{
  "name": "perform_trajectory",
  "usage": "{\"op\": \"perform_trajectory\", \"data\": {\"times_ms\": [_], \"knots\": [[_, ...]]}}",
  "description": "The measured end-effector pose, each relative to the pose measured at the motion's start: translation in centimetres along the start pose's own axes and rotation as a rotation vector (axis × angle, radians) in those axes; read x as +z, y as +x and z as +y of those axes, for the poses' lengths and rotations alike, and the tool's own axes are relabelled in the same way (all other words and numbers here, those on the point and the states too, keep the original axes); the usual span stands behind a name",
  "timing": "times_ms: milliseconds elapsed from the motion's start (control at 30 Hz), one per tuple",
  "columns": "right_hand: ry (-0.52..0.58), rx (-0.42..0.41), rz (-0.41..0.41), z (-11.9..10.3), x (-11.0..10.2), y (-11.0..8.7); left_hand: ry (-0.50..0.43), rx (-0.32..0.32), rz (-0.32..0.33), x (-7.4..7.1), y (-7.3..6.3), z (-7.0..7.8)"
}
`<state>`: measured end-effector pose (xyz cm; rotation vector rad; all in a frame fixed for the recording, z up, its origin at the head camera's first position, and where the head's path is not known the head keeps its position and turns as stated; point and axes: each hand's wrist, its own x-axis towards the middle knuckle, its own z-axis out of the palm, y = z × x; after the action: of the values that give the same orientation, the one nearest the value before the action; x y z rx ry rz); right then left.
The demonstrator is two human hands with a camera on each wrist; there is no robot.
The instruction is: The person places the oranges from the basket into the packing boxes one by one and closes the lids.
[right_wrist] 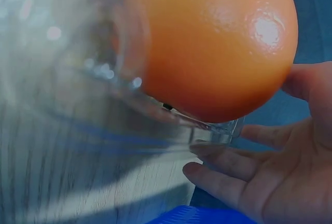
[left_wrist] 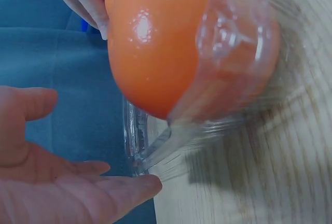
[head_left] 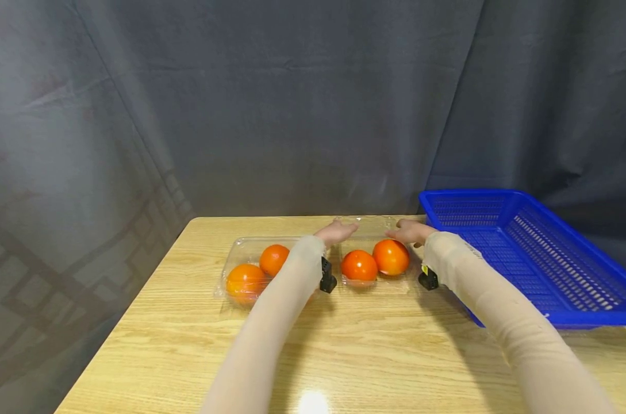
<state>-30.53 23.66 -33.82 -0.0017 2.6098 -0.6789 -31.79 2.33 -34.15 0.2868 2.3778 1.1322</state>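
A clear plastic clamshell box (head_left: 382, 284) stands on the table with two shiny, round orange fruits (head_left: 359, 265) in it. At its far left side is my left hand (head_left: 338, 232); in the left wrist view its fingers are extended beside the box edge (left_wrist: 136, 141), thumb apart. My right hand (head_left: 412, 232) is at the far right corner; in the right wrist view its fingers (right_wrist: 228, 164) lie loosely along the box edge, close to one fruit (right_wrist: 218, 47). The box's clear lid (head_left: 372, 225) appears to lie folded back between the hands. Whether the fingertips press the plastic is unclear.
Left of the box, a second clear box (head_left: 235, 253) holds orange fruits (head_left: 274, 260), partly hidden by my left arm. A blue plastic basket (head_left: 499, 244) stands at the right, beside my right forearm. A dark curtain (head_left: 313, 109) hangs behind the wooden table (head_left: 152, 345).
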Motion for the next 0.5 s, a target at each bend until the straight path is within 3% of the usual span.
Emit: {"op": "perform_trajectory", "data": {"times_ms": [233,500], "knots": [[0.005,0.004,0.008,0.13,-0.07,0.11,0.006,-0.016,0.029,0.31,0.37,0.12],[0.057,0.016,0.016,0.22,-0.26,0.43,-0.061,0.002,0.040,0.05,0.16,-0.12]]}}
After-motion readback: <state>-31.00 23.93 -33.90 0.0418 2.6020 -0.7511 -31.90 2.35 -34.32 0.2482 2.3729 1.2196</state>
